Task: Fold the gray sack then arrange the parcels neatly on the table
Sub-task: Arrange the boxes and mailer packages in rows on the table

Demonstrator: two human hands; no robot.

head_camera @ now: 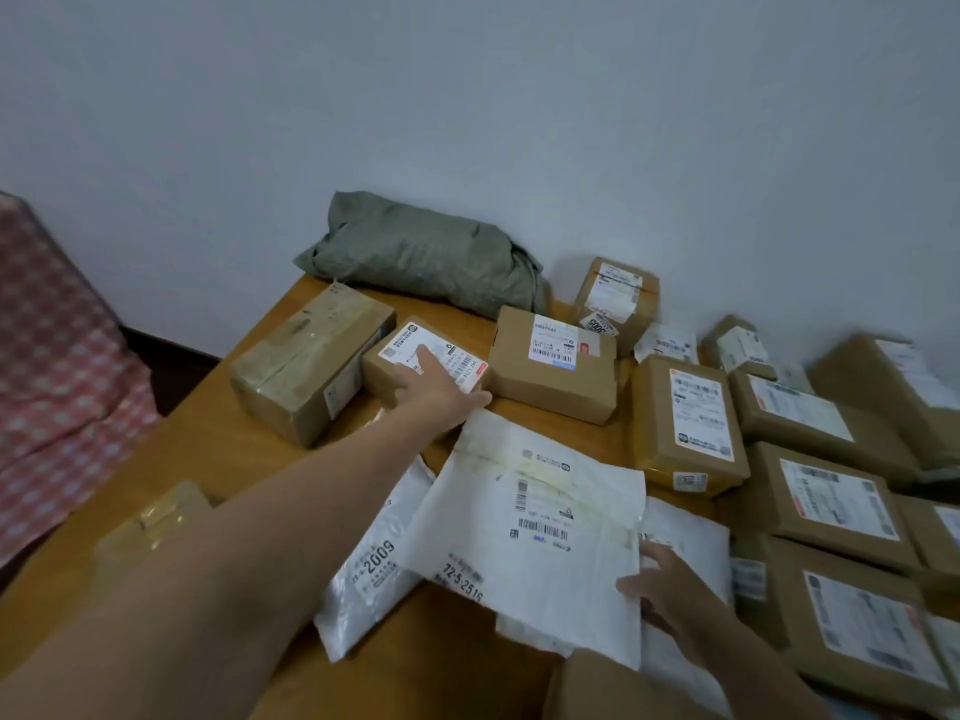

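Observation:
The gray sack (415, 252) lies folded in a bundle at the back of the wooden table (208, 459), against the wall. My left hand (436, 389) reaches forward and rests flat on a small brown box (400, 371) with a white label, fingers spread. My right hand (660, 589) presses on the right edge of a large white mailer bag (540, 517) near the front. Another white mailer (369, 569) marked 2009 lies partly under it. Several brown cardboard parcels cover the table's right side.
A large taped box (306, 366) stands left of the small box. Another brown box (553, 363) sits to its right. A taped package (150, 527) lies near the left edge. A red checkered cloth (62, 366) is off to the left.

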